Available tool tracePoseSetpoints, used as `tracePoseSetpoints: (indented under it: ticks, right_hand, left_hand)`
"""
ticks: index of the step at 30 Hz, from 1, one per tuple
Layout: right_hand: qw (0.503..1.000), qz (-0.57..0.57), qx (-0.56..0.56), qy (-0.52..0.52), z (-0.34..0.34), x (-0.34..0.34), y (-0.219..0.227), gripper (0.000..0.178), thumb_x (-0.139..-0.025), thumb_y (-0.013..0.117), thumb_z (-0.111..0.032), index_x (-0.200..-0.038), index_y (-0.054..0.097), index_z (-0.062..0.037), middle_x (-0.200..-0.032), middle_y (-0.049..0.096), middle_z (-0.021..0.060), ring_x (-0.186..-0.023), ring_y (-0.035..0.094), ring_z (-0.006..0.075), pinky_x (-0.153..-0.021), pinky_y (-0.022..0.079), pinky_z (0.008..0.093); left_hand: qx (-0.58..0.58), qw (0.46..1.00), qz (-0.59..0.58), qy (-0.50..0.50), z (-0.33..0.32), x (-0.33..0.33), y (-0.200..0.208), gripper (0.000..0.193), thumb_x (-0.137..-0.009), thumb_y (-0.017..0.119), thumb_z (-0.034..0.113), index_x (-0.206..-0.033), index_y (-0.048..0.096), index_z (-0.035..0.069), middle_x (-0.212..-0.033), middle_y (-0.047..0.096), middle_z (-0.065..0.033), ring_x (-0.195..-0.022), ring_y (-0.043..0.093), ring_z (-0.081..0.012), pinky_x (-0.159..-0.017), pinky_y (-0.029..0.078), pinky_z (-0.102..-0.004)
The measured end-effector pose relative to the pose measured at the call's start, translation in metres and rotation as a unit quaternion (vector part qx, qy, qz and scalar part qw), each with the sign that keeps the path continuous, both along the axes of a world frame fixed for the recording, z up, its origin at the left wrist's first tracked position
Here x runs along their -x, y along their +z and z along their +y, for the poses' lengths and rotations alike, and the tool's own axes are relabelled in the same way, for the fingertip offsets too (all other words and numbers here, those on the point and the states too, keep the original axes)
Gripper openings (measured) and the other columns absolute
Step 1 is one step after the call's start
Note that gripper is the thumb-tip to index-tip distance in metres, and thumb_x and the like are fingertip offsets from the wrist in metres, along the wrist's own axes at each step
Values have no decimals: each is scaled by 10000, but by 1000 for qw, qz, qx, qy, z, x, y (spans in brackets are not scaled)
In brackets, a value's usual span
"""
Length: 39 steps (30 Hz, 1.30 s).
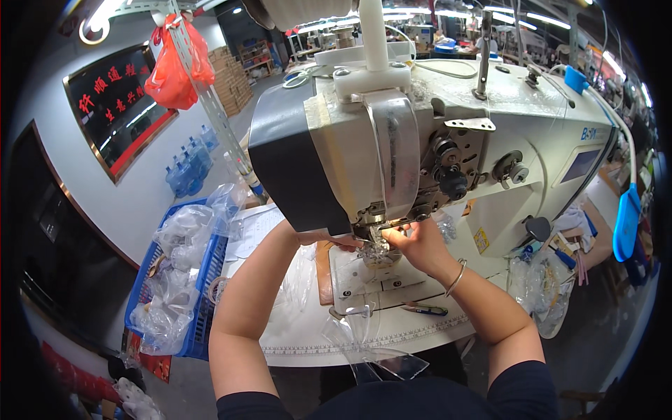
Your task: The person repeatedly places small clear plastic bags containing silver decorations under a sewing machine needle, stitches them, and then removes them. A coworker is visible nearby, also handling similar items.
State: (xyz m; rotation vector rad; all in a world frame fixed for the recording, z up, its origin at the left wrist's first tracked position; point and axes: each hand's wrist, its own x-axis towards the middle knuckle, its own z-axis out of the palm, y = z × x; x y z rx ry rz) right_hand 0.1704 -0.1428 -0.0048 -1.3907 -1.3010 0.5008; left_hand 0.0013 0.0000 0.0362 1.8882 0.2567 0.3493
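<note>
Head view of a person at an industrial sewing machine (448, 140). Both hands work under the needle end of the machine head: the left hand (341, 240) comes in from the left with its fingers curled low against the small clear workpiece (378, 253), though the machine head hides how tightly they close; the right hand (413, 238) has its fingertips pinched together at the needle area, apparently on thread or on the edge of the workpiece, too small to tell which. The workpiece lies on the machine bed just below the needle, near the middle of the bench (308, 336). The likely hazard is the fingers' closeness to the needle: should the machine run while they are there, a fingertip could be pierced. The bracelet (456, 276) on the right wrist could catch on the guides, and the slippery clear material could shift and spoil the seam. A clear plastic piece (381, 353) overhangs the bench's near edge and might slide off; thread snips (425, 309) lie towards the near right side. At the bench's left edge stands a blue basket (210, 280) filled with clear plastic bags (171, 280). An orange-red bag (178, 66) hangs above left, a dark sign (119, 105) is mounted on the white wall, blue water bottles (189, 168) stand on the floor below it, and stacked cartons (231, 77) and further workstations fill the room beyond.
</note>
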Motion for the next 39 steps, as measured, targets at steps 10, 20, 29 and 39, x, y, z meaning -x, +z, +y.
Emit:
tracePoseSetpoints:
  ticks: [10,20,29,39]
  right_hand:
    - [1000,9,-2,3,-3,2,0,136,-756,626,-53,-858,582,24,-707,581,31,-569,516,79,-481,402,228]
    - [999,-3,-30,-10,-1,-1,-7,127,-745,625,-56,-841,584,17,-671,584,32,-517,496,70,-461,393,229]
    - [1000,-10,-25,-3,3,-2,-7,138,-725,646,-95,-796,591,9,-661,588,40,-534,502,98,-484,399,261]
    - [1000,-15,3,-21,5,-2,-9,141,-723,654,-126,-758,592,-4,-616,579,51,-536,503,128,-487,387,292]
  left_hand:
    - [-283,941,-186,-18,7,-6,5,756,-601,806,30,-1267,450,64,-1108,553,-93,-888,596,-176,-686,541,-288]
    - [-225,960,-168,-4,10,-12,4,701,-614,803,79,-1235,477,67,-1089,566,-88,-893,594,-176,-711,526,-296]
    - [-197,970,-140,0,10,-9,3,655,-626,800,123,-1206,501,70,-1071,578,-83,-897,593,-175,-733,513,-304]
    - [-174,978,-112,1,10,-5,2,608,-639,798,172,-1175,529,74,-1051,590,-77,-901,592,-174,-758,499,-312]
